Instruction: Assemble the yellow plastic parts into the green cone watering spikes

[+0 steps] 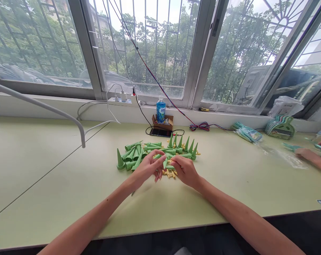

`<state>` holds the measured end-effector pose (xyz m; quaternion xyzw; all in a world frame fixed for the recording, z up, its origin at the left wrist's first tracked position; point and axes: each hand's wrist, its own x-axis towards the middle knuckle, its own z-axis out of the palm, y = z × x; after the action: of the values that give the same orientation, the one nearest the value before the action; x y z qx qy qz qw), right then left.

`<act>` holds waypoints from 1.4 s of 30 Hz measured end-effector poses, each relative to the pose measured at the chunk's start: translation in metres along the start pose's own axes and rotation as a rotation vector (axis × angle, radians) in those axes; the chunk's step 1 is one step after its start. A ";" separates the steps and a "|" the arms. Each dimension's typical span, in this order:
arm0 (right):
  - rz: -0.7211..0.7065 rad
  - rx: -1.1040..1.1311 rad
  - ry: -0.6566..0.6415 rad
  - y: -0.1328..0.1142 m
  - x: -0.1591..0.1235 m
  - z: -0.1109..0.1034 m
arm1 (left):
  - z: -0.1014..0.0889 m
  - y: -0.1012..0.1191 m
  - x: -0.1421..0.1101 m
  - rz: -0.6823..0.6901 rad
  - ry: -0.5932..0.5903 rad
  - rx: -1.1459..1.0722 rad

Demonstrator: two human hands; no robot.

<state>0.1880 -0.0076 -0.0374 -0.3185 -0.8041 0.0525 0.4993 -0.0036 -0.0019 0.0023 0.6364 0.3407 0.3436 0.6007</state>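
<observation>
My left hand (149, 166) pinches a small green plastic spike (165, 163) between thumb and forefinger, its point angled downward. Close beside it, my right hand (186, 171) has its fingers closed on a small yellow plastic piece (169, 162), which is at the wide end of the spike. Fingers partly cover where the two parts meet. Behind my hands lies a heap of loose green spikes (134, 154), with a row of upright green spikes (186, 144) to its right. Several loose yellow pieces (173, 174) lie on the table just below my hands.
A blue bottle (161, 110) stands in a small cardboard box (154, 124) behind a dark phone (160, 132). Cables (200, 126) run along the window sill. Bagged green goods (247, 132) lie at the right, near another person's hand (305, 154). A white curved tube (70, 118) juts in from the left.
</observation>
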 end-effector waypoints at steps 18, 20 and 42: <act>0.142 0.007 0.019 -0.001 -0.001 0.003 | 0.001 -0.013 0.000 0.227 0.118 0.358; 0.162 0.009 0.051 -0.002 0.000 0.002 | 0.002 -0.013 0.002 0.224 0.136 0.286; -0.054 -0.006 -0.053 -0.003 -0.001 0.000 | -0.001 0.000 0.004 -0.133 -0.068 -0.235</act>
<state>0.1871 -0.0103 -0.0370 -0.2969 -0.8255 0.0450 0.4780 -0.0019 0.0022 0.0028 0.5488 0.3190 0.3190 0.7038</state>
